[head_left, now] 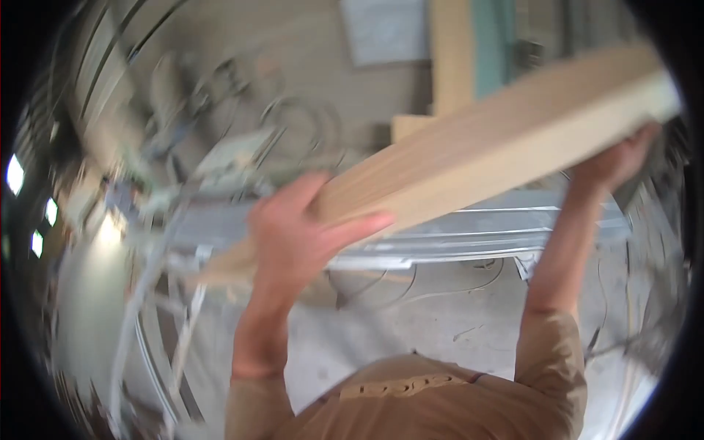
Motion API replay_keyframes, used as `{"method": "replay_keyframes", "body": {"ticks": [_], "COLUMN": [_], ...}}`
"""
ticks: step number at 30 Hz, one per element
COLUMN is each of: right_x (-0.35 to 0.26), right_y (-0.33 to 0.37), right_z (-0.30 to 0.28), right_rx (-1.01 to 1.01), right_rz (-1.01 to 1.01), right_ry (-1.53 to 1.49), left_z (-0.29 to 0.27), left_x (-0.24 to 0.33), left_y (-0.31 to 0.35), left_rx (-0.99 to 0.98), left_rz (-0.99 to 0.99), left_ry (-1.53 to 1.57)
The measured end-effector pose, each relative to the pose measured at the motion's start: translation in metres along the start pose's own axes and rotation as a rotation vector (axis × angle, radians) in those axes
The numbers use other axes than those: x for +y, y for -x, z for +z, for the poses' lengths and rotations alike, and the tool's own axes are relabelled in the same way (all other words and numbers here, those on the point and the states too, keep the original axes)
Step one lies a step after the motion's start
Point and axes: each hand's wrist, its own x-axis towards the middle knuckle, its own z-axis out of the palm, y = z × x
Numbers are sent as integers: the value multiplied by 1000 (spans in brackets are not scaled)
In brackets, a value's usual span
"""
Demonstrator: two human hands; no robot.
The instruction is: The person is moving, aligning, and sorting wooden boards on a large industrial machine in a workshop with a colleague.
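Observation:
A long, thick wooden board (484, 139) slants across the view, its right end higher and farther away than its left. Around its left part is my left hand (293, 224), thumb along the near edge and fingers over the far side. My right hand (616, 158) grips the near underside close to the right end; some of its fingers are hidden by the wood. The board is held above a grey metal machine bed (440, 238) with long rails. Motion blurs both the board and my left hand.
Past the board stand upright wood-coloured (451, 59) and green panels (493, 51), with a pale sheet (385, 29) beside them. A light metal frame (139, 293) rises at left. Cables (455, 290) trail over the grey floor (440, 330) between me and the machine.

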Motion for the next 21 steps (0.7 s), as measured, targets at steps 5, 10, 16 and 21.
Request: {"method": "replay_keyframes", "body": {"ticks": [5,10,16,21], "right_x": [-61,-89,-111,-130], "right_y": [-13,-65,-89,-73], "right_z": [17,-19,-2,16], "right_rx": [-3,-168,-279,-480], "right_rz": [320,469,556,487], "right_ry": [-426,-444,-490,-537], "left_z": [13,60,89,109], "left_x": [49,84,85,27], "left_y": [40,54,72,123], "left_rx": [-5,27,114,143], "left_rz": [-146,-106,-107,-266], "left_ry": [92,181,168,366]}}
